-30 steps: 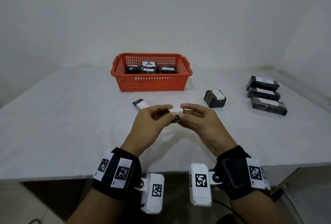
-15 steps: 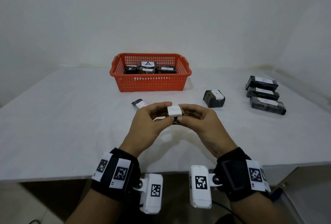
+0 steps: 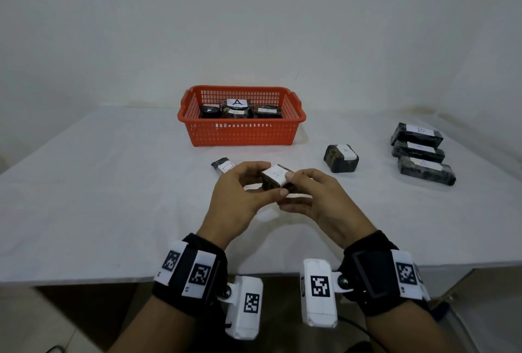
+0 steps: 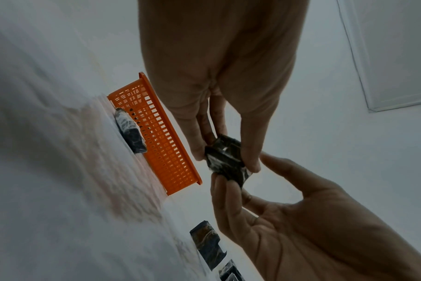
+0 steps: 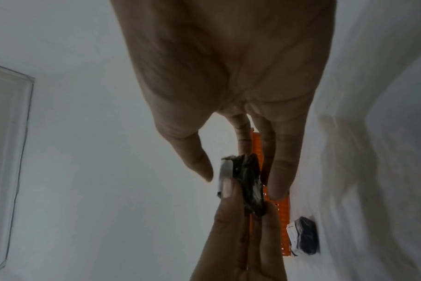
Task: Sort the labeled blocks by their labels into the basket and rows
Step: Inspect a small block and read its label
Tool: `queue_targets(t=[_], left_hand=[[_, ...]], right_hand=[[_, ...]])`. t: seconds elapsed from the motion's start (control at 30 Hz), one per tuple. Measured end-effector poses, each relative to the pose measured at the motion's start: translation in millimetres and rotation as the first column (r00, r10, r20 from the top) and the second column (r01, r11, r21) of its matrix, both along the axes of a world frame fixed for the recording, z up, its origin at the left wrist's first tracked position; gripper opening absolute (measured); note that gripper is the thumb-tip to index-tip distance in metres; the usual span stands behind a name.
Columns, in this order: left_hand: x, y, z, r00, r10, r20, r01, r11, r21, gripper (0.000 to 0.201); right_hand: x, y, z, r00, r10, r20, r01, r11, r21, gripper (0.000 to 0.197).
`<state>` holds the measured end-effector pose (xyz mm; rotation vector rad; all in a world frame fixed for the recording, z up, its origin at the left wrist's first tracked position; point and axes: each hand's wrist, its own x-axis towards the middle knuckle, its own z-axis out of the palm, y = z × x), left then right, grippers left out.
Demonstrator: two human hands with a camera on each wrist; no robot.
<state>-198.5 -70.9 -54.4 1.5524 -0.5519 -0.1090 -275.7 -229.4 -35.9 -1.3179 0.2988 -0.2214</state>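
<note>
Both hands hold one small dark wrapped block (image 3: 275,175) above the table's near middle, its white label reading "A" and facing up. My left hand (image 3: 269,183) pinches its left end between thumb and fingers, as the left wrist view shows around the block (image 4: 225,157). My right hand (image 3: 288,190) pinches the right end; in the right wrist view the block (image 5: 249,180) shows edge-on. The orange basket (image 3: 243,133) stands behind, holding several dark blocks, one labelled "A" (image 3: 236,104).
A chunky block (image 3: 341,158) marked "A" lies right of the basket. A small block (image 3: 222,165) with a red-marked label lies just beyond my left hand. Three long blocks (image 3: 418,152) form a row at the far right. The table's front edge (image 3: 84,282) is near my wrists.
The held block has been turned in both hands, so its white label went from edge-on to facing up and readable. The hands stayed in the same place.
</note>
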Motion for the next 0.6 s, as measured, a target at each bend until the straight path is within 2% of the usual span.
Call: queue_targets(t=[0.17, 0.33, 0.4, 0.6], left_hand=[[5.1, -1.6, 5.7, 0.999, -0.011, -0.048, 0.010, 0.999, -0.040, 0.057], [23.0, -5.3, 16.8, 0.994, 0.057, -0.091, -0.062, 0.997, -0.049, 0.028], [33.9, -8.9, 22.7, 0.991, 0.064, -0.119, -0.069, 0.997, -0.034, 0.023], [78.5, -24.2, 49.1, 0.990, 0.050, -0.130, -0.051, 0.999, -0.003, 0.022]], right_hand=[[11.8, -0.6, 7.9, 1.000, -0.024, -0.007, 0.023, 0.999, -0.047, 0.031], [27.2, -6.3, 23.6, 0.999, -0.040, 0.000, 0.040, 0.995, -0.088, 0.020], [35.0, -8.5, 31.5, 0.999, -0.035, -0.002, 0.035, 0.992, -0.123, 0.018], [76.7, -23.1, 59.2, 1.000, -0.016, -0.025, 0.012, 0.991, -0.136, 0.028]])
